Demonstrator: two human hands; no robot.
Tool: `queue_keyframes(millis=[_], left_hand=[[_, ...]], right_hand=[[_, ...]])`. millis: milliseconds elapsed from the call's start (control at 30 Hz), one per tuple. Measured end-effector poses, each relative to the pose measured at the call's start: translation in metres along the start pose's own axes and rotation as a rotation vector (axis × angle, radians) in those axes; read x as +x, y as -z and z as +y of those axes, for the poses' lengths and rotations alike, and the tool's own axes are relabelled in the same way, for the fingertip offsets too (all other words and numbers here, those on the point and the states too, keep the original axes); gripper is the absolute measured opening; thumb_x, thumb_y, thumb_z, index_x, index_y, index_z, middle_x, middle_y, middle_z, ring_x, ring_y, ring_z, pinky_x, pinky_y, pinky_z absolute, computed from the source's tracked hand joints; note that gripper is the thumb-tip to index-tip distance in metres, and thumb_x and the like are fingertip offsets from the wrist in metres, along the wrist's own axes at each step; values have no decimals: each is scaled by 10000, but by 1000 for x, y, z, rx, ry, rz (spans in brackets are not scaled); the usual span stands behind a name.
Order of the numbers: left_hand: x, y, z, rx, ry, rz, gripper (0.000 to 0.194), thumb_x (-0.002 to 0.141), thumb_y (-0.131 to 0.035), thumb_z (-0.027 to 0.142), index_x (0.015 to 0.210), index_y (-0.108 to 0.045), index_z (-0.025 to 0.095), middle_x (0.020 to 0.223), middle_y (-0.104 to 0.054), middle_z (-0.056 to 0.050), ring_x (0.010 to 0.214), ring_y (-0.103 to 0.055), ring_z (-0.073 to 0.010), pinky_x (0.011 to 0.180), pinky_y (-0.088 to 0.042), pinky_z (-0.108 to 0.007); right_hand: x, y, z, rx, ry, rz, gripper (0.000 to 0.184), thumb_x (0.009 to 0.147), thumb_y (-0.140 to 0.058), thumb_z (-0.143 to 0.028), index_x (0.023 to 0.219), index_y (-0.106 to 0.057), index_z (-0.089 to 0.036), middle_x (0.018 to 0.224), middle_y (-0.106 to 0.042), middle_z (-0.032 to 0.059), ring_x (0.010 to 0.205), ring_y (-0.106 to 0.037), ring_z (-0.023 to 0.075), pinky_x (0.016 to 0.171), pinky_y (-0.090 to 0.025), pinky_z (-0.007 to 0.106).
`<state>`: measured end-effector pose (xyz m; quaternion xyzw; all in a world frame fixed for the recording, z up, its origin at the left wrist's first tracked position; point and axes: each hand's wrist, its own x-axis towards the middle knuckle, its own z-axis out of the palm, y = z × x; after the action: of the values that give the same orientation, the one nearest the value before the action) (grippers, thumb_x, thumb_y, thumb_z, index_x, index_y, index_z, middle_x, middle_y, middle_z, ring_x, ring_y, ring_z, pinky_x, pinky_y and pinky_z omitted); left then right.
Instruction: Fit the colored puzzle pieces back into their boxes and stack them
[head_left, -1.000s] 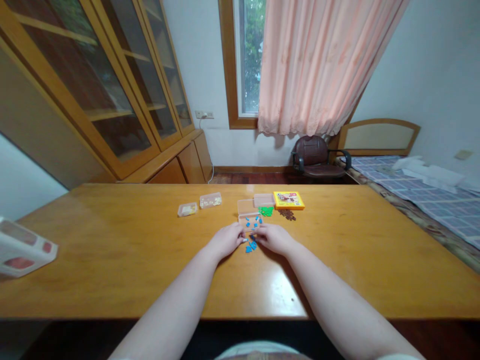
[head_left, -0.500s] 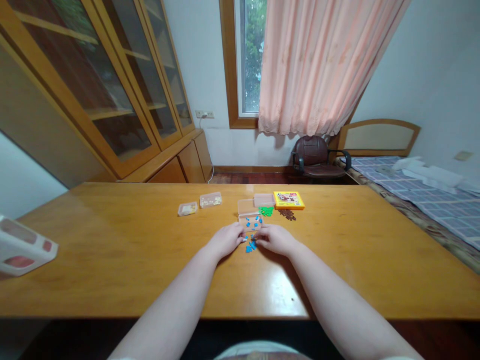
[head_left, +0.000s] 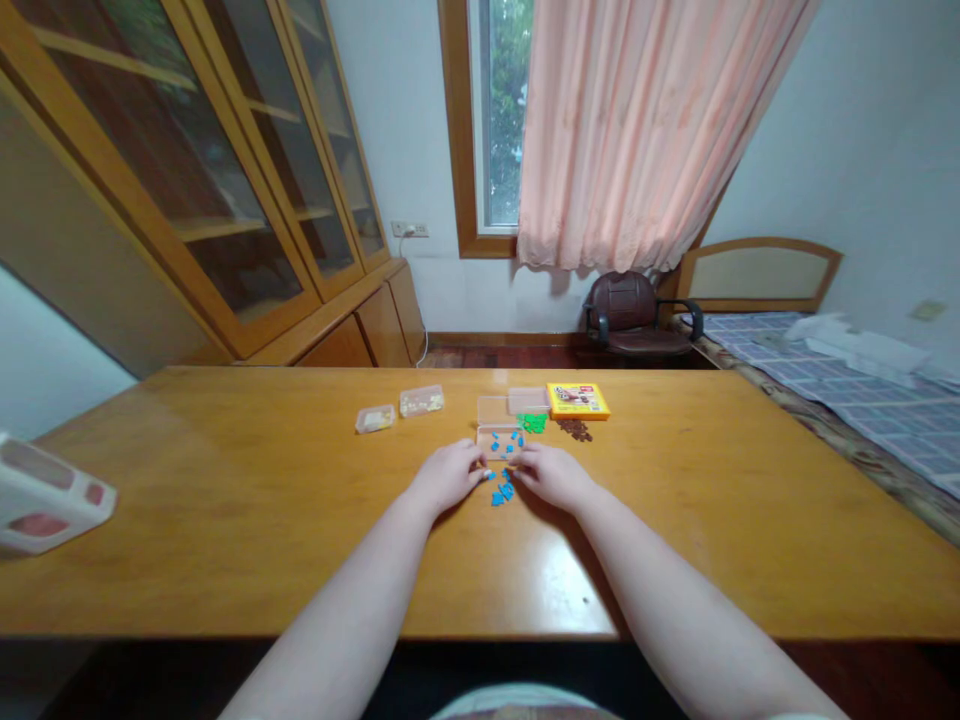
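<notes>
Small blue plastic pieces (head_left: pixel 498 497) lie in a loose group on the table between my hands. My left hand (head_left: pixel 450 474) rests on the wood with curled fingers, a blue piece (head_left: pixel 492 476) at its thumb tip. Opposite it, my right hand (head_left: pixel 553 474) has its fingers drawn together around another small blue piece (head_left: pixel 506 473), partly hidden by the fingertips. Just beyond both hands stands an open clear plastic box (head_left: pixel 487 455) with several blue pieces in it. Its raised lid (head_left: pixel 495 409) leans away from me.
Green pieces (head_left: pixel 532 423) and brown pieces (head_left: pixel 575 429) lie in piles behind my right hand, near a yellow box (head_left: pixel 577 400) and a clear container (head_left: pixel 528 399). Two clear boxes (head_left: pixel 375 419) with pale pieces stand farther left. A white holder (head_left: pixel 56 495) is at the left edge.
The clear box has shifted slightly, and a blue piece inside its near side sits a little differently. Both hands have moved only slightly, staying by the blue pieces.
</notes>
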<state>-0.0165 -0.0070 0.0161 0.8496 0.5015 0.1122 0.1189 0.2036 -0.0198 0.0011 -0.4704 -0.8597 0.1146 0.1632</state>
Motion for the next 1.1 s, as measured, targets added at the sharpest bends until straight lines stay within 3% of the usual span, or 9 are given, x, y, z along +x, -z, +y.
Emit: queue_keyframes(millis=[200,367,700,800,1000,1100], left_hand=[[-6,4,-2,2,148,-103,282,724,-673,462,802,-604,200,808,-624,-15,697,-543,-152,584,-336,-239],[-3,-1,-4,-29,155,-135,198,786,-623,388,781,-608,190,822,-641,-25,722,-561,-156,598,-341,-239],[-2,-1,-8,-107,119,-144,149,797,-607,328,769,-603,182,793,-645,-19,711,-560,-162,615,-353,-241],[1,-1,-10,-150,78,-76,116,810,-579,297,789,-604,186,807,-637,-11,729,-561,-156,640,-377,-243],[18,-10,-6,-242,20,244,139,867,-497,256,900,-605,175,951,-616,-35,907,-565,-158,829,-432,-266],[22,-15,-7,-238,32,279,180,864,-494,234,1001,-601,187,1028,-605,-42,962,-564,-166,884,-433,-285]], right_hand=[[3,-8,-1,-15,12,-1,269,922,-466,-320,1124,-641,-295,1091,-638,35,921,-607,169,749,-431,245],[5,-10,-2,-43,38,-26,244,922,-475,-335,1034,-684,-277,1038,-649,38,901,-611,171,742,-431,245],[7,-10,-6,-110,-45,-11,196,897,-495,-275,909,-681,-213,990,-665,53,867,-622,176,731,-433,240],[8,-10,-6,-131,-47,-15,210,903,-480,-277,927,-675,-205,989,-664,60,858,-623,177,727,-434,243],[9,-8,-3,-101,-39,9,205,900,-491,-276,947,-677,-202,1006,-663,55,877,-619,172,748,-431,242],[9,-9,-1,-87,-47,10,198,897,-505,-289,928,-680,-202,989,-665,55,855,-616,167,734,-428,241]])
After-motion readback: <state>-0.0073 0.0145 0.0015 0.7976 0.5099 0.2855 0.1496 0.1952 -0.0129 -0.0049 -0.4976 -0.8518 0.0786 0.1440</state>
